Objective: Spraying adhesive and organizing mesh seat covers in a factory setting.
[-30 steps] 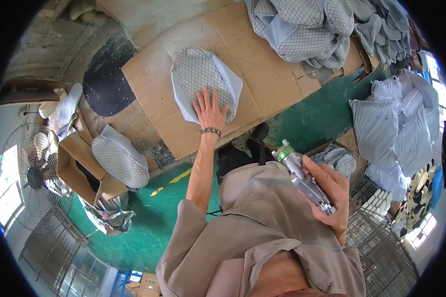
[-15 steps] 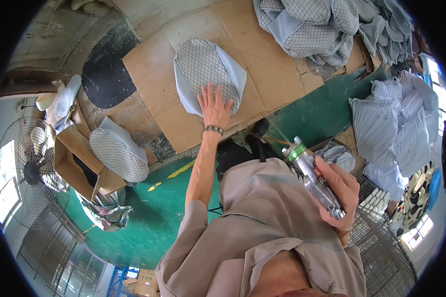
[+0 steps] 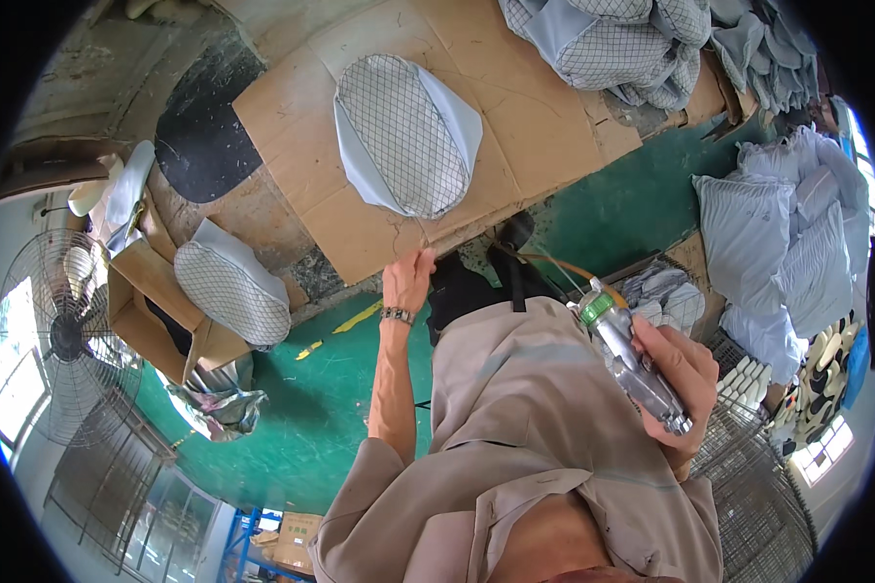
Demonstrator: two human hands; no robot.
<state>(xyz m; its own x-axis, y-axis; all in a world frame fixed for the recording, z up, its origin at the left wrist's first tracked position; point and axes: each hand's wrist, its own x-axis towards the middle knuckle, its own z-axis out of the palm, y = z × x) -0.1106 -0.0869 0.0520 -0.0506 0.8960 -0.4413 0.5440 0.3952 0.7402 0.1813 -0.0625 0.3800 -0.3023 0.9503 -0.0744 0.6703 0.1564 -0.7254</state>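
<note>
Near the front edge of the cardboard sheet [image 3: 544, 126], my left hand [image 3: 408, 282] is closed, fingertips pressed together. What it pinches, if anything, is too small to make out. A thin thread-like line [image 3: 424, 231] runs just above it. Beyond, apart from the hand, an oval slipper-like fabric piece [image 3: 403, 136] lies on the cardboard. Its face is pale with a dark grid pattern, and grey-blue flaps line its sides. My right hand [image 3: 679, 374] is wrapped round a silver metal hand tool [image 3: 637, 369] with a green collar, held at my right side. A brown hose or cord [image 3: 569, 267] passes near its tip.
Similar fabric pieces [image 3: 617, 58] are heaped at the far right. Another one [image 3: 231, 282] leans beside an open cardboard box [image 3: 151, 316] on the left, near a standing fan [image 3: 68, 335]. Full white bags [image 3: 749, 233] stand right. A black patch [image 3: 204, 126] marks the table.
My left hand has left the fabric piece, drawing back toward me to the cardboard's front edge, and its spread fingers have closed. My right hand with the metal tool has shifted slightly.
</note>
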